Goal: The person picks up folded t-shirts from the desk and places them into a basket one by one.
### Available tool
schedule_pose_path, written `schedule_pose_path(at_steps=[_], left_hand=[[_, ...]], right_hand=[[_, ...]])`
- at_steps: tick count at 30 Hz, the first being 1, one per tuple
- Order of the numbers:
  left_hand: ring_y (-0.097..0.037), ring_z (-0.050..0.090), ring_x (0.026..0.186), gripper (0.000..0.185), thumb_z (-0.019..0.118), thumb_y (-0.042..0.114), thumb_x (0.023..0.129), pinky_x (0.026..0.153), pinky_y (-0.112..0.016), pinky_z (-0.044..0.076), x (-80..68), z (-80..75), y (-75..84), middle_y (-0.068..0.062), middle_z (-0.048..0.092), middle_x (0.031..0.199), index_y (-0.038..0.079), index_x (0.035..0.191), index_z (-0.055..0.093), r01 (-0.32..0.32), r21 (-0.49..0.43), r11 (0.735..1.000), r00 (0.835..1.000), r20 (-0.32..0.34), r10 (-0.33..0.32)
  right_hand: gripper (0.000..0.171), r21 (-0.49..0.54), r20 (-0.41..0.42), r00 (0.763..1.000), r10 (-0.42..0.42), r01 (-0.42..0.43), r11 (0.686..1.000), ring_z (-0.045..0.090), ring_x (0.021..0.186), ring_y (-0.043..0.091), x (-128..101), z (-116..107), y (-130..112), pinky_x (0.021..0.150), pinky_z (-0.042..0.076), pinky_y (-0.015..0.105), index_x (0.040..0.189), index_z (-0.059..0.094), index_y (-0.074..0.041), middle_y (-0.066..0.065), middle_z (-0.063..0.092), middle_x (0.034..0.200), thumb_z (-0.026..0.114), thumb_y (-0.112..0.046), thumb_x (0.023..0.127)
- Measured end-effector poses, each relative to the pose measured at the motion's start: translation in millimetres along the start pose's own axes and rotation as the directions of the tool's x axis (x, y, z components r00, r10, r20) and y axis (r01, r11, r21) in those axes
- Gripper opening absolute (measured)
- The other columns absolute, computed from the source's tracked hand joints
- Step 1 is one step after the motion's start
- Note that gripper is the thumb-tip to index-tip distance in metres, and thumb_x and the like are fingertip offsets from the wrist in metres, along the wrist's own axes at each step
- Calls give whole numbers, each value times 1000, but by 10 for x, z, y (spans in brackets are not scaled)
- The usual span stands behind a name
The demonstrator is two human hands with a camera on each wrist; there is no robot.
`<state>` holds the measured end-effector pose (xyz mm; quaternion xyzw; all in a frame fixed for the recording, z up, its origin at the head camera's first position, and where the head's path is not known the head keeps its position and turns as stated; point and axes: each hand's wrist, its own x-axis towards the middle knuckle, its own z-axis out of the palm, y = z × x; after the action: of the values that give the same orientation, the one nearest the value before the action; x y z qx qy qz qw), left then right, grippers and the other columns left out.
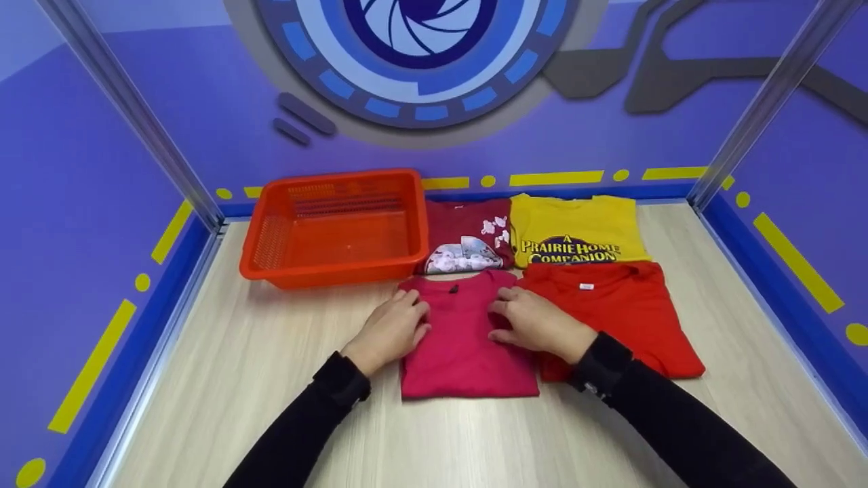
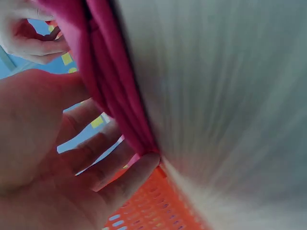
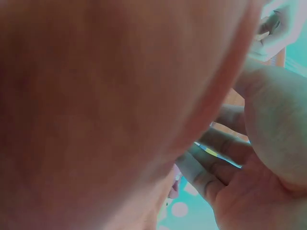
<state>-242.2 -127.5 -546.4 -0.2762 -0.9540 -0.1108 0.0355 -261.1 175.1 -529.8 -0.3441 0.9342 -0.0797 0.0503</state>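
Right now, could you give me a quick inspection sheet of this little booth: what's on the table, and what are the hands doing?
Surface: pale wood-grain table, flat.
Job's things: folded pink shirt near the front; both hands on it.
Clutter: orange basket at back left, nothing seen in it; folded maroon shirt, yellow shirt and red shirt beside the pink one.
Hands: left hand rests on the pink shirt's left edge, fingers at the fold; right hand rests on its right edge, fingers curled.
Cables: nothing seen.
Surroundings: purple walls with yellow markings, metal corner posts.
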Motion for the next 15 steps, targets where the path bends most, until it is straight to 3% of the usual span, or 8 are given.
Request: schedule_pose_path(at_steps=[2,4,7,10,12,15], left_hand=[[-31,66,105,14,77,25,104,93,-46,60,-3,-40,-20,-8,69,109,12,108,77,-22,5,1000,1000,5,22],[-32,69,105,11,77,22,103,93,-48,60,28,-73,-45,-9,73,109,11,107,79,-18,21,1000,999,-35,19],[-33,72,102,10,75,16,103,89,-48,60,118,-100,-85,-9,78,106,9,106,81,50,52,997,988,-146,-42],[-36,74,99,14,75,15,103,87,-48,60,202,-95,-108,-13,79,104,5,110,80,145,82,986,970,-210,-125],[-38,74,101,20,76,18,102,89,-49,61,234,-81,-106,-15,80,107,3,114,80,185,108,977,969,-184,-163],[-39,74,106,30,76,24,103,93,-50,61,262,-49,-96,-17,80,114,1,121,79,210,150,966,976,-98,-197]], right_hand=[[45,20,19,1000,-14,14,1000,64,100,25,0,-33,-4,93,62,47,124,80,-9,13,69,109,87,-42,96],[38,52,2,1000,-26,26,998,65,96,24,17,-76,19,89,63,45,121,82,-8,11,72,105,87,-37,97],[23,75,-107,994,-25,33,997,70,94,27,91,-148,90,87,64,46,114,83,-6,12,75,101,85,-22,98],[16,19,-262,965,-14,19,1000,72,96,36,217,-185,172,90,63,52,110,84,-1,17,78,102,83,-9,97],[15,-40,-313,950,1,-15,999,70,95,41,300,-186,208,90,61,55,107,84,2,21,77,101,83,-6,94],[17,-123,-291,956,38,-76,989,67,94,44,401,-155,234,91,57,57,102,83,3,23,77,99,85,-10,92]])
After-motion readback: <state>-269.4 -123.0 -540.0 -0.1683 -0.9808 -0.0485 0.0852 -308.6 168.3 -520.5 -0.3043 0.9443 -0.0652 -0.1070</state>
